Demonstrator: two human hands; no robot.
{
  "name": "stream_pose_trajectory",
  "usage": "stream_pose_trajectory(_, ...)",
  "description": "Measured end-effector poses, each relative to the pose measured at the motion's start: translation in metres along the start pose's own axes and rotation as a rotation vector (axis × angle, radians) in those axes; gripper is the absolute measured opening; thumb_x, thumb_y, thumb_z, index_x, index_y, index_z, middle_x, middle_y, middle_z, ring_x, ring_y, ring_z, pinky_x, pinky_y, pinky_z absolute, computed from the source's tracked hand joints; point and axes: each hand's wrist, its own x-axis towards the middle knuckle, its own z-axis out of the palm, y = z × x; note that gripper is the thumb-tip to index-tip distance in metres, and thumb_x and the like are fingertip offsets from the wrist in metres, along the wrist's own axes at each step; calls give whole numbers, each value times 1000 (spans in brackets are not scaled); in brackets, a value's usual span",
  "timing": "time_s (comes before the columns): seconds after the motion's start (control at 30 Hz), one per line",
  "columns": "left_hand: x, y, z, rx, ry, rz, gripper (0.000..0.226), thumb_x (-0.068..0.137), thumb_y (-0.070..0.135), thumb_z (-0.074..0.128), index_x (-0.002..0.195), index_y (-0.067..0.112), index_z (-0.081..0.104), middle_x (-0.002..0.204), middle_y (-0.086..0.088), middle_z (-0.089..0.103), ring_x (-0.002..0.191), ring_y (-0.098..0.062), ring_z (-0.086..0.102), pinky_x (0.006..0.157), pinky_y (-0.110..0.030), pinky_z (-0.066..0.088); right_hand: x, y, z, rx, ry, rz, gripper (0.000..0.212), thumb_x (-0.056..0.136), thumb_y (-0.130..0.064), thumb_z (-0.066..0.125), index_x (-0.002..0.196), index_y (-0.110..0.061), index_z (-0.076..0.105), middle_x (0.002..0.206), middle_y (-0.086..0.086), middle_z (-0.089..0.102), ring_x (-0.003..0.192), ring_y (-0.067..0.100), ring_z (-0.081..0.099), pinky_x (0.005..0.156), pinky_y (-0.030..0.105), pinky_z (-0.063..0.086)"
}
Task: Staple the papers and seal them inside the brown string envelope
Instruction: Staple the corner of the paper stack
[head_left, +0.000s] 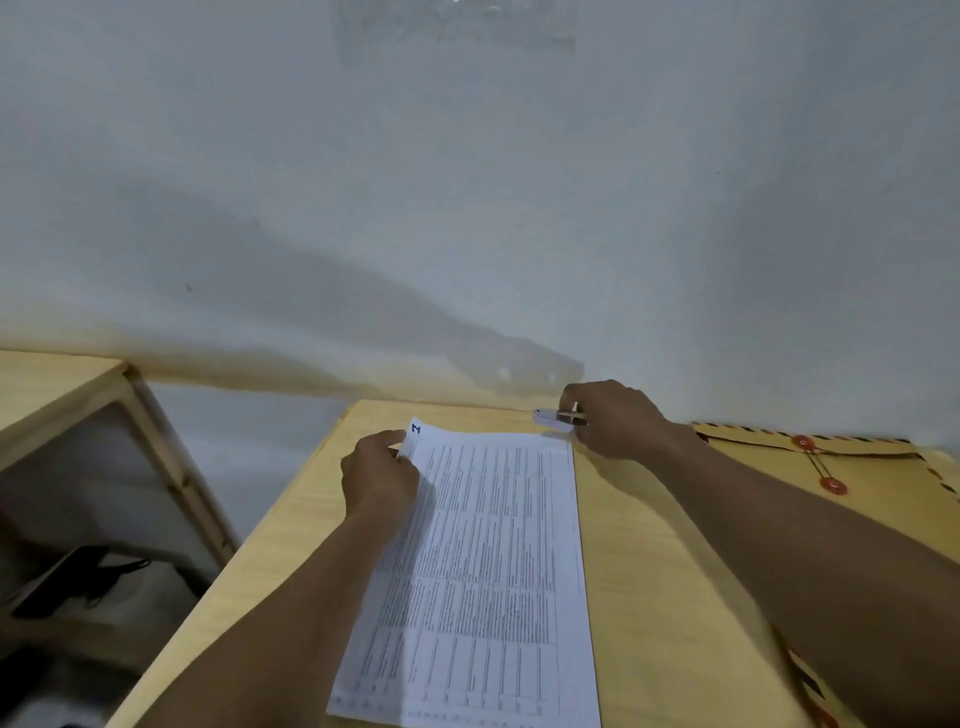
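The printed papers lie lengthwise on the light wooden table, covered with dense columns of text. My left hand pinches their far left corner, which is lifted a little and bears a blue mark. My right hand grips a small silvery stapler just beyond the papers' far right corner, near the wall. The brown string envelope with red button discs and striped edges lies to the right, partly under my right forearm.
A grey wall rises right behind the table's far edge. To the left, across a gap, stands a wooden shelf unit with dark items on its lower level.
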Motion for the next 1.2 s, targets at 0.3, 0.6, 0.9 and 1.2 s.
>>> stream_pose_trajectory(0.3, 1, -7, 6, 210, -45, 171, 42, 94, 4, 54, 134, 7, 64, 127, -17, 66, 121, -33, 60, 90, -37, 49, 19, 12, 38, 23, 14, 58, 34, 88, -12, 60, 119, -26, 67, 116, -1, 68, 106, 26, 61, 83, 36, 50)
stream_pose_trajectory(0.6, -5, -7, 2, 222, -32, 160, 46, 94, 9, 58, 140, 9, 59, 130, -17, 64, 122, -30, 60, 86, -29, 40, 11, 15, 29, 156, -93, 109, 50, 90, -16, 52, 138, -31, 54, 136, -1, 56, 125, 26, 51, 98, 40, 42)
stream_pose_trajectory(0.9, -41, 51, 18, 250, -68, 344, 38, 93, 20, 60, 131, 17, 64, 132, -16, 57, 127, -36, 51, 101, -41, 43, -77, 54, -48, 175, -61, 209, 40, 93, -23, 55, 133, -27, 58, 140, 0, 54, 127, 24, 51, 108, 47, 41)
stream_pose_trajectory(1.2, -152, 133, 135, 273, -547, 798, 48, 94, 33, 65, 140, 20, 57, 146, -6, 51, 137, -27, 46, 111, -37, 39, -181, 149, -46, 92, -65, 494, 38, 89, -31, 62, 127, -30, 61, 138, 0, 54, 126, 26, 50, 105, 47, 43)
